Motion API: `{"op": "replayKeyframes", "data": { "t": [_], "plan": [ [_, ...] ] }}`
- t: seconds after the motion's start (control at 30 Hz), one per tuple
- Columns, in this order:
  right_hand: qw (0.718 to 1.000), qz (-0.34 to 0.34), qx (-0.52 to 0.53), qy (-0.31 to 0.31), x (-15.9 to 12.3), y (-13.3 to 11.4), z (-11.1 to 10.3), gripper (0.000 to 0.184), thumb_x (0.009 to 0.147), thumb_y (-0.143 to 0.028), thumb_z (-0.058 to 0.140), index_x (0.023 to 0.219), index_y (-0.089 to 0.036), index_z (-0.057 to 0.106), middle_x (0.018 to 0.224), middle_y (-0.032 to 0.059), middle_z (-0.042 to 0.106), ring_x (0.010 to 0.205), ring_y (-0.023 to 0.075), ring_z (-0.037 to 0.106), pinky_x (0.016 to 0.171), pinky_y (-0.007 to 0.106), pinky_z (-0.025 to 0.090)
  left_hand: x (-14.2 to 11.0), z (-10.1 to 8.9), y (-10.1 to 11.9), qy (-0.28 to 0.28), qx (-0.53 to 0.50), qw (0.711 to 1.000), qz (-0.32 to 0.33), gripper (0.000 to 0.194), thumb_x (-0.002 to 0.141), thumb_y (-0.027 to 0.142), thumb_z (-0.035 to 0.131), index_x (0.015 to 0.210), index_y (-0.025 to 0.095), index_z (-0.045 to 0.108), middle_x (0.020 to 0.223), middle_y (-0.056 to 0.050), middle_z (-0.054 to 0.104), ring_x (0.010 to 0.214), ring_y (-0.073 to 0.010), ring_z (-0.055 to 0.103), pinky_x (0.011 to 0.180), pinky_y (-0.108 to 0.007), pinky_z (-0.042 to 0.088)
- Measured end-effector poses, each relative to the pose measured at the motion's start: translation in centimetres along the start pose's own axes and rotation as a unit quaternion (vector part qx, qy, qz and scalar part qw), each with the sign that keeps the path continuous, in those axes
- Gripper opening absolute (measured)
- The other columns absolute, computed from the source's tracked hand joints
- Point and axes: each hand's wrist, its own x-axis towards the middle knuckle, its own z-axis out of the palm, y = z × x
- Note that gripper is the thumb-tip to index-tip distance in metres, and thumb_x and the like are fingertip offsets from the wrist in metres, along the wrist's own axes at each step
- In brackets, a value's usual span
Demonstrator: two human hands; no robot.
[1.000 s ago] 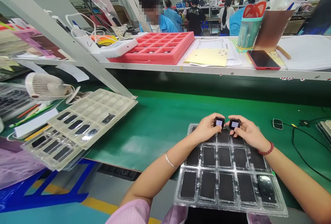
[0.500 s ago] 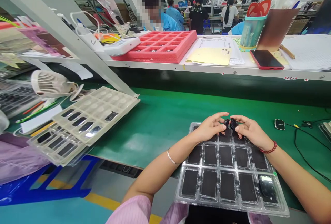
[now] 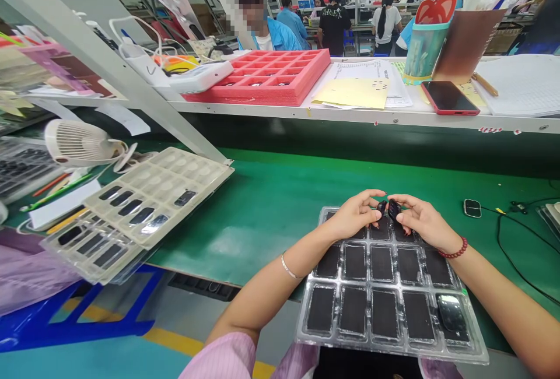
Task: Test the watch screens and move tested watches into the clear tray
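Note:
Between the thumb and fingers of my left hand [image 3: 356,214] is a small black smartwatch body [image 3: 382,208], tilted on its edge. My right hand [image 3: 422,220] pinches a second black smartwatch body [image 3: 394,210], turned so that its side shows. The two are close together above the far row of a clear plastic tray [image 3: 389,344] with black-lined compartments. A glossy black watch body [image 3: 452,313] lies in the tray's near right compartment. Both screens are turned away from my view.
A lit smartwatch [image 3: 472,208] with a black cable [image 3: 499,239] lies to the right. Left are a cream tray [image 3: 175,169] of dark pieces and a white fan [image 3: 81,143]. The shelf holds a red foam tray [image 3: 258,96], papers, a phone [image 3: 450,98] and a cup [image 3: 425,52].
Both watch bodies have turned from showing lit screens with square codes to showing their edges. My hands stay over the tray's far row. The view has shifted slightly.

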Motion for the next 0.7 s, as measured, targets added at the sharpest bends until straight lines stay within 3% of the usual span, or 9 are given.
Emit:
{"op": "replayKeyframes", "data": {
  "t": [0.23,0.53,0.6,0.7],
  "plan": [
    [1.000,-0.004,-0.010,0.006,0.06,0.03,0.04,0.048,0.081,-0.040,0.070,0.123,-0.019,0.059,0.086,0.0036,0.065,0.049,0.0096,0.054,0.049,0.029,0.052,-0.03,0.01,0.05,-0.001,-0.006,1.000,-0.003,0.055,0.079,0.038,0.071,0.127,0.021,0.051,0.101,-0.005,0.057,0.070,-0.0102,0.062,0.059,-0.023,0.044],
    [0.999,-0.003,-0.047,0.012,-0.21,0.19,0.45,0.049,0.084,-0.037,0.068,0.128,-0.019,0.057,0.057,-0.0043,0.056,0.051,0.0147,0.057,0.055,0.031,0.054,0.05,0.05,-0.18,0.012,-0.003,1.000,-0.012,0.052,0.078,0.034,0.072,0.123,0.018,0.053,0.104,-0.007,0.060,0.070,-0.0113,0.064,0.061,-0.024,0.045],
    [0.999,-0.008,-0.045,0.012,-0.20,0.23,0.51,0.051,0.086,-0.038,0.065,0.132,-0.018,0.054,0.063,-0.0008,0.062,0.058,0.0175,0.063,0.061,0.035,0.057,0.12,0.07,-0.24,0.017,-0.006,1.000,-0.010,0.049,0.080,0.033,0.069,0.124,0.017,0.054,0.103,-0.008,0.062,0.073,-0.0132,0.065,0.061,-0.024,0.046],
    [0.999,-0.008,-0.025,0.022,-0.11,0.19,0.59,0.052,0.090,-0.039,0.058,0.137,-0.019,0.050,0.089,0.0078,0.071,0.078,0.0220,0.070,0.070,0.040,0.060,0.20,0.18,-0.10,0.036,-0.004,0.999,-0.001,0.041,0.085,0.027,0.060,0.123,0.015,0.055,0.098,-0.009,0.065,0.081,-0.0164,0.067,0.065,-0.026,0.048]
  ]
}}
